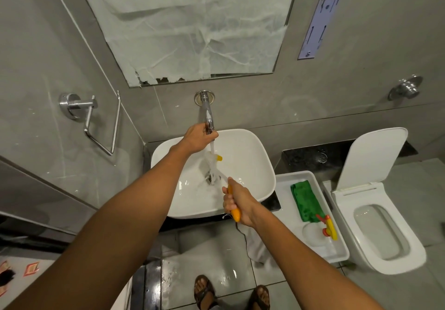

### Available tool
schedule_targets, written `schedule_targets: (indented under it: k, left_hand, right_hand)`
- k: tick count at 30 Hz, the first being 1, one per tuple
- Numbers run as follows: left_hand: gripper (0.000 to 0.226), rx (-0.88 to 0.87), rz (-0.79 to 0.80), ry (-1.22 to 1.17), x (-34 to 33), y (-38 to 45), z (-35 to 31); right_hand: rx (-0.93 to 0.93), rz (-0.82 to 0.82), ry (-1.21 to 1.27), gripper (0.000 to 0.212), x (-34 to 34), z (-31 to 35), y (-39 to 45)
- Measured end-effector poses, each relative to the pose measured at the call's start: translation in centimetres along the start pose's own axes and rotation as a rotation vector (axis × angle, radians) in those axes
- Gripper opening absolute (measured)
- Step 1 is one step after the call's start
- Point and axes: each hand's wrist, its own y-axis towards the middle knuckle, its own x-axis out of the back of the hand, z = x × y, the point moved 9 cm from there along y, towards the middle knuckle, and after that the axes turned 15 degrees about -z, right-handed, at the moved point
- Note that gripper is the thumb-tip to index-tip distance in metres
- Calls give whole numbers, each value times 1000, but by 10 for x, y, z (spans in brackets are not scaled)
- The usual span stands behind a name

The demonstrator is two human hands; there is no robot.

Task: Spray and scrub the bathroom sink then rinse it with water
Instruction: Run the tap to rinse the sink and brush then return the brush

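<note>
A white sink (252,155) sits on a dark counter below a chrome wall tap (206,107). Water runs from the tap into the bowl and down to the drain (212,179). My left hand (198,136) grips the tap's end. My right hand (237,203) holds the yellow-orange handle of a scrub brush (234,211), whose white bristled head (213,163) lies under the stream. A spray bottle (322,232) with a yellow and red nozzle lies in a white tray.
The white tray (284,189) to the right of the sink also holds a green cloth (305,201). A toilet (375,225) with its lid up stands at far right. A chrome holder (96,122) hangs on the left wall. A paper-covered mirror (192,25) is above. The floor is wet.
</note>
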Motion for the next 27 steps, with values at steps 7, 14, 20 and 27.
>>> schedule_targets:
  k: [7, 14, 20, 27]
  left_hand:
    - [20, 2, -1, 6, 1, 0, -1]
    - [21, -7, -4, -4, 1, -2, 1]
    - [19, -3, -10, -23, 1, -3, 1]
    - [36, 16, -15, -29, 1, -4, 3]
  right_hand:
    - [-392, 429, 455, 40, -16, -7, -16]
    - [17, 69, 59, 42, 4, -1, 11]
    - [716, -340, -664, 48, 14, 32, 11]
    - [253, -130, -128, 44, 7, 8, 19]
